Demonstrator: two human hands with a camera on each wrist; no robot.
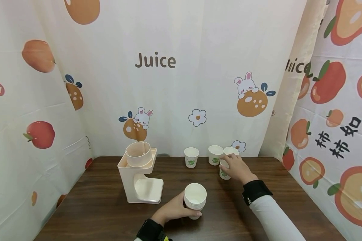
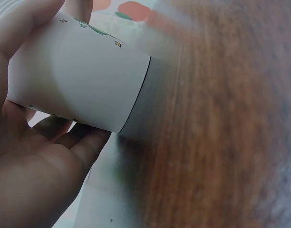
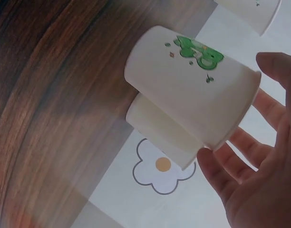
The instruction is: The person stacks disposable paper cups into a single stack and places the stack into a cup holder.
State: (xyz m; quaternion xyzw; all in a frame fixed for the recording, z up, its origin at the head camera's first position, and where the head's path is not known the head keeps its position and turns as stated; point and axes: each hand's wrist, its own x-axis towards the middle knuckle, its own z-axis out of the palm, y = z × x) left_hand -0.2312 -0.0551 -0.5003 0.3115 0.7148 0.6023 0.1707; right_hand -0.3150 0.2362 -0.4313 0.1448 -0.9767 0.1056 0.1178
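My left hand (image 1: 175, 209) grips a short stack of white paper cups (image 1: 195, 194) near the front middle of the table, fingers and thumb curled round its side. The lowest cup (image 2: 88, 76) fills much of the left wrist view. At the back right, my right hand (image 1: 237, 169) reaches over a single paper cup (image 1: 224, 173) with a green print. In the right wrist view the fingers spread about that cup's rim (image 3: 258, 83), one fingertip at its edge and another digit apart from it. Behind it stand two more cups, one left (image 1: 214, 156) and one partly hidden (image 1: 231, 150).
Left of the hands stands a cream juicer-like appliance (image 1: 144, 190) with a round cup-shaped top (image 1: 138, 157). Another paper cup (image 1: 191, 158) stands at the table's back edge. A printed cloth (image 1: 175, 87) hangs behind the brown table (image 1: 93, 201) and along both sides.
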